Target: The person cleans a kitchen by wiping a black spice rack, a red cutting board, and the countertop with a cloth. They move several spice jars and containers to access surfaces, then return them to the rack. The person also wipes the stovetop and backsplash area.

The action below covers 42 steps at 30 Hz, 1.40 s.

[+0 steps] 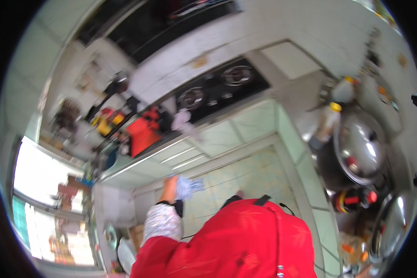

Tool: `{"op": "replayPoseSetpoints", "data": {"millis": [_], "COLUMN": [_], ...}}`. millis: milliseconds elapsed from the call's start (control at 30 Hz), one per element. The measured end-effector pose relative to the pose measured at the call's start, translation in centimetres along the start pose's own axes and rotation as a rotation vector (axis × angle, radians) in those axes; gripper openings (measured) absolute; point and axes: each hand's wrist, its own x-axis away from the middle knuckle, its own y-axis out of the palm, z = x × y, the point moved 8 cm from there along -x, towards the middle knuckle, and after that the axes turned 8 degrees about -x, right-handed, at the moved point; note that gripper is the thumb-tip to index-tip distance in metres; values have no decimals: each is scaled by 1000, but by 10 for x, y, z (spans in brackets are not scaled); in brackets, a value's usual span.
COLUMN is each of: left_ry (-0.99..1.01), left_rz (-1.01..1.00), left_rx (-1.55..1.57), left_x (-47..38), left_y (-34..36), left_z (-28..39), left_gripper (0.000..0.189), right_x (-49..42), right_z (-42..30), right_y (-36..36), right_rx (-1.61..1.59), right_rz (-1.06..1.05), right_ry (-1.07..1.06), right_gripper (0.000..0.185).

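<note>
My left hand (171,187) is closed on a blue-and-white cloth (188,188), which hangs out bunched from the fist above the tiled floor (226,180). A patterned light sleeve shows at the wrist, below it the red garment (250,239) on my body. I cannot make out my right hand. In front of me a black gas hob (224,87) with two burners is set in the counter. A pale pinkish cloth (182,120) lies at the hob's front left corner and hangs over the edge. The picture is blurred.
Left of the hob are a red-orange container (142,135) and yellow-and-red items (107,121). On the right counter are a large lidded metal pot (359,149), yellow-capped bottles (328,120), a red-capped bottle (354,199) and another metal lid (391,227). A range hood (166,27) overhangs the hob.
</note>
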Motion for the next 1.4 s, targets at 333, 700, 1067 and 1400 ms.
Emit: {"op": "replayPoseSetpoints", "data": {"millis": [333, 700, 1067, 1400], "left_ry": [-297, -222, -244, -560], "left_rz": [9, -250, -196, -223], "left_rx": [26, 20, -125, -123], "left_x": [-9, -88, -187, -57], "left_y": [-5, 8, -108, -136], "left_z": [-113, -132, -248, -337], "left_gripper": [47, 46, 52, 49], "right_x": [138, 328, 742, 970], "right_z": [-98, -186, -769, -984], "right_y": [-21, -18, 22, -50], "right_rx": [-239, -618, -862, -834], "right_rz": [-98, -537, -1890, -1980], "right_ry": [-11, 263, -382, -1132], "right_gripper": [72, 57, 39, 40]}}
